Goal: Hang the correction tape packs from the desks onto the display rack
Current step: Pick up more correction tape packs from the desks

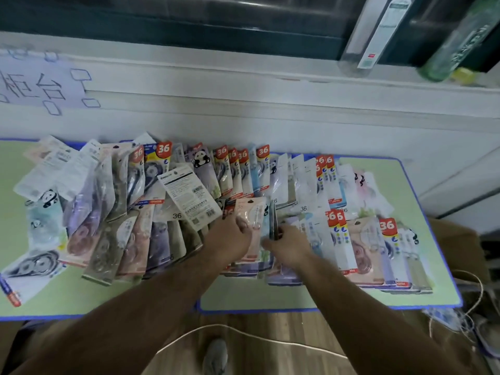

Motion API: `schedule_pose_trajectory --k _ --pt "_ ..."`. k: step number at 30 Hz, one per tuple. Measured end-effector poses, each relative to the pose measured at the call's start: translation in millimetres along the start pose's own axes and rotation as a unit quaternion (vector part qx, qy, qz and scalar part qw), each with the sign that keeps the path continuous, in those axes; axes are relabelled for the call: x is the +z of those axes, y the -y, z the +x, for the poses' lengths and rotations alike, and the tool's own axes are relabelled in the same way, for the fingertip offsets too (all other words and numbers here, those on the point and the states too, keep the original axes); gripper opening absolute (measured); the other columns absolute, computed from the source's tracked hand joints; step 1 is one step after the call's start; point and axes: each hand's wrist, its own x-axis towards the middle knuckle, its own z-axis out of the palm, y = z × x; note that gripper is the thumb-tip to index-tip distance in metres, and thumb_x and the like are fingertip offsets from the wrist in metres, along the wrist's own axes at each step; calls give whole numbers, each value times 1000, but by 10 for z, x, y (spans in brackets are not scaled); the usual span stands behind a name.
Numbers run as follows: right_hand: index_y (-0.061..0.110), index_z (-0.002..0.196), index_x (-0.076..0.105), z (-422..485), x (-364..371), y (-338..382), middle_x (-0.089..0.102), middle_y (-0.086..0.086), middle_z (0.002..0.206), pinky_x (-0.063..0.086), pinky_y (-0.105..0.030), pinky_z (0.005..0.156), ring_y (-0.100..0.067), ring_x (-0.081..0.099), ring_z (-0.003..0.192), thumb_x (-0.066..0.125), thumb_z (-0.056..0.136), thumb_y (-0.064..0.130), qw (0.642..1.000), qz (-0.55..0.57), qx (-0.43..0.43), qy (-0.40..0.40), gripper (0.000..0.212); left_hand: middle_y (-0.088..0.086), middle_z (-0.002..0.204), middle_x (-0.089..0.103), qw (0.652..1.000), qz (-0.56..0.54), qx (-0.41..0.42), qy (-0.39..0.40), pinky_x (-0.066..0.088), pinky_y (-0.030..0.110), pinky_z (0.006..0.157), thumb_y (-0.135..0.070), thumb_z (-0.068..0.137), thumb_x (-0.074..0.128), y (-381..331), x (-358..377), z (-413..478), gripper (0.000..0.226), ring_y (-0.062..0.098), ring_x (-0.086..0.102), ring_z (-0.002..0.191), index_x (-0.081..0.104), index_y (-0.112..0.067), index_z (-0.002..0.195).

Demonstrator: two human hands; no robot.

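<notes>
Packs of correction tape (189,201) lie in overlapping rows across two green desks pushed together, spreading from the left desk (67,299) onto the right desk (297,296). Near the seam between the desks, the left hand (230,236) curls its fingers round a pink pack (253,212). Just beside it, the right hand (289,244) pinches a few thin packs (274,226) held edge-on. The display rack is not in view.

The likely trouble is the overlap. Each pack rests on its neighbours, so drawing these out could drag others toward the front edge or into the seam. The glossy blisters look slippery, and the pinched bundle may fan out and drop. One white pack (16,288) sits by the left desk's front-left corner, where a nudge could push it off.
</notes>
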Motion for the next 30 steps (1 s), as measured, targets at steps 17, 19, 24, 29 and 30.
schedule_pose_trajectory --k 17,19,24,29,30 --pt "22 72 58 -231 -390 -87 58 10 59 35 -19 49 -6 48 52 59 92 9 969 174 -82 -154 24 4 102 76 940 -327 -32 92 58 43 94 -50 72 86 -350 -25 15 48 21 73 95 69 -18 104" --pt "17 67 48 -333 -459 -98 46 11 52 29 -21 48 -7 37 48 57 92 4 959 220 -94 -154 30 6 110 74 923 -374 -12 92 59 36 86 -62 64 87 -456 -21 -47 72 18 73 95 66 -18 117" --pt "9 87 68 -653 -651 -84 69 -15 78 48 -39 67 -27 61 70 62 91 15 931 322 -125 -120 10 17 105 76 839 -512 10 186 59 42 86 -28 79 86 -759 -125 -436 47 31 74 93 67 -7 116" --pt "8 77 60 -1067 -956 -157 64 -10 78 46 -37 71 -26 61 78 41 107 42 930 327 -93 -139 49 4 78 76 855 -483 59 180 59 27 64 -23 88 76 -1041 -51 -837 26 16 74 69 65 -4 100" --pt "16 75 56 -1123 -987 -210 59 -2 77 42 -33 69 -19 55 76 39 106 53 930 320 -97 -151 51 8 88 78 865 -469 73 162 62 34 73 -33 80 84 -1118 -40 -937 42 21 76 79 67 -5 106"
